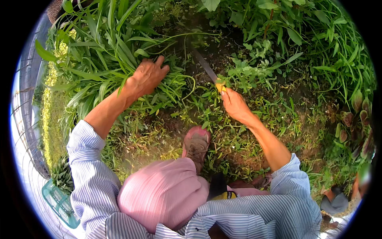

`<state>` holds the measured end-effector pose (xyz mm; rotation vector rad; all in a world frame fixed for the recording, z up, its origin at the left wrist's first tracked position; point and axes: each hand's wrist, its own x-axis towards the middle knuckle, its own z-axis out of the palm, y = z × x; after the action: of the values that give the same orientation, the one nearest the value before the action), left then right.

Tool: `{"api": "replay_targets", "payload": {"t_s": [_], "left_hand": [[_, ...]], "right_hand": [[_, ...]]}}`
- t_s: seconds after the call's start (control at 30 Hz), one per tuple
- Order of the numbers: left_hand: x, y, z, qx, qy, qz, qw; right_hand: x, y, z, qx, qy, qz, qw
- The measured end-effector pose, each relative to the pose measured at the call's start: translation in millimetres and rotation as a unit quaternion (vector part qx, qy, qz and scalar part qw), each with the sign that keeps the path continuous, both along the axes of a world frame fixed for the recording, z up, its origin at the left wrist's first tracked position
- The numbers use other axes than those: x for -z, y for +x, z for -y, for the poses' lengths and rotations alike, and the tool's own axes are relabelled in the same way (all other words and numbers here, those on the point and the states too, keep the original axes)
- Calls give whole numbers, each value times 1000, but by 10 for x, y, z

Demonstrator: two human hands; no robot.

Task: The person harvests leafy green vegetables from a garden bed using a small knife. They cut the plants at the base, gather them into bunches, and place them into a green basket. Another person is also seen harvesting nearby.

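My left hand [150, 74] lies on a pile of long-leaved green stalks [119, 56] at the upper left, its thumb and fingers partly spread over the stems. Whether the fingers grip any stems is hidden. My right hand [235, 104] is closed around the yellow handle [220, 86] of a knife-like tool near the middle. The long, narrow metal blade [206, 65] points up and left over dark soil, its far end blurred. Cut-looking stem ends stick out just right of my left hand, apart from the blade.
Low weeds [250, 71] and taller leafy plants [331, 50] grow at the right. My shoe [197, 143] stands on weedy ground. A green plastic basket [56, 206] is at the lower left, beside dark leafy greens [62, 173]. Part of another person [335, 200] shows at the lower right.
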<state>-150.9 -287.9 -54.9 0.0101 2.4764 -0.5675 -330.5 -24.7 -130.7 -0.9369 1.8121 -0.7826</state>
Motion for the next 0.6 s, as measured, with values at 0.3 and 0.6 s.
{"api": "replay_targets", "payload": {"t_s": [0.3,0.6], "left_hand": [[146,-212,360,-166,1,-37,985],[-238,98,-567,-35,-39,-65,997]], "right_hand": [[89,-54,1246,-42,-79,-69,994],[-21,136,-52,-63,20,4,998]]}}
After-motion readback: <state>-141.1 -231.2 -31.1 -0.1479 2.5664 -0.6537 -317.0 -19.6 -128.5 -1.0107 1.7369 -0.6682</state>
